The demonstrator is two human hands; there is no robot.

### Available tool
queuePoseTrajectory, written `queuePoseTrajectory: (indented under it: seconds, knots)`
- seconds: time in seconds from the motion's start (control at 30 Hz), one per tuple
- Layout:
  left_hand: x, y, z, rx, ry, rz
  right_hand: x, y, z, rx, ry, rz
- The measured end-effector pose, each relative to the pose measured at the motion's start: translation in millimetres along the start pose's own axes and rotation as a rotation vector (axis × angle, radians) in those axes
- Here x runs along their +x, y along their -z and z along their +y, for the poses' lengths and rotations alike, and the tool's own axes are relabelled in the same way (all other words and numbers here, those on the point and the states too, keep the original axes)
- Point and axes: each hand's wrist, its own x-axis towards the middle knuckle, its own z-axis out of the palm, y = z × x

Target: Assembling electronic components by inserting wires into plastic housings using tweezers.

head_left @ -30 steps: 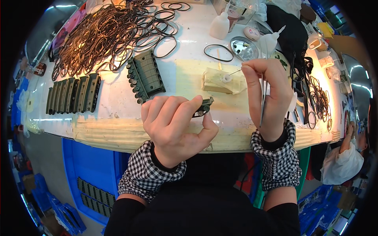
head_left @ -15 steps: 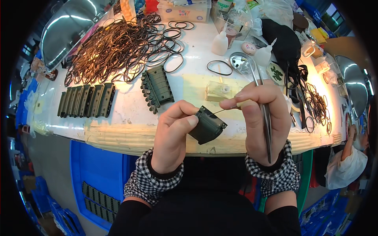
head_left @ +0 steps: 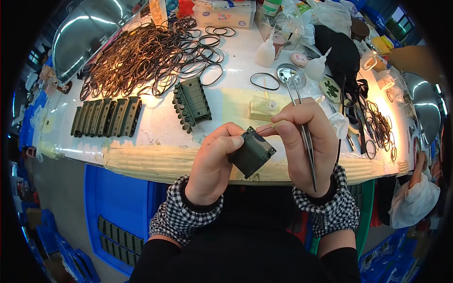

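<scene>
My left hand [head_left: 210, 162] pinches a dark green curved plastic part [head_left: 253, 155] between thumb and fingers, just above the table's front edge. My right hand [head_left: 314, 141] holds a thin needle-like tool [head_left: 267, 128] between thumb and forefinger. Its tip reaches the upper edge of the green part; whether it touches is hard to make out. Metal tweezers [head_left: 307, 152] are tucked in the same hand, points toward the far side. Beyond the hands sits a small yellowish block [head_left: 261, 112]. A larger green ribbed piece [head_left: 193, 102] lies left of it.
Several green pieces [head_left: 106, 118] stand in a row at the left. A heap of dark rubber bands [head_left: 137, 61] spreads behind them. Squeeze bottles [head_left: 265, 53] and a round metal dish [head_left: 291, 75] are farther back. Under the table edge is a blue tray [head_left: 118, 188].
The green part has tilted slightly in my left hand and moved a little right. My right hand has shifted slightly left and closer to it, with the tweezers turning along.
</scene>
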Motion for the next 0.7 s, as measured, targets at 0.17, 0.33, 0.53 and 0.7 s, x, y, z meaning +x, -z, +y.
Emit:
queuePoseTrajectory:
  seconds: [0.17,0.33,0.53,0.7]
  knots:
    - [1,3,-2,-0.007,0.004,-0.009,-1,-2,-2,0.031,-0.038,0.016]
    - [2,6,-3,-0.024,0.017,-0.025,-4,-5,0,0.186,-0.123,0.073]
    - [0,8,-3,0.087,-0.064,0.014,7,15,29,-0.225,0.020,0.174]
    - [3,8,-4,0.195,-0.236,-0.032,12,12,42,-0.565,0.115,0.124]
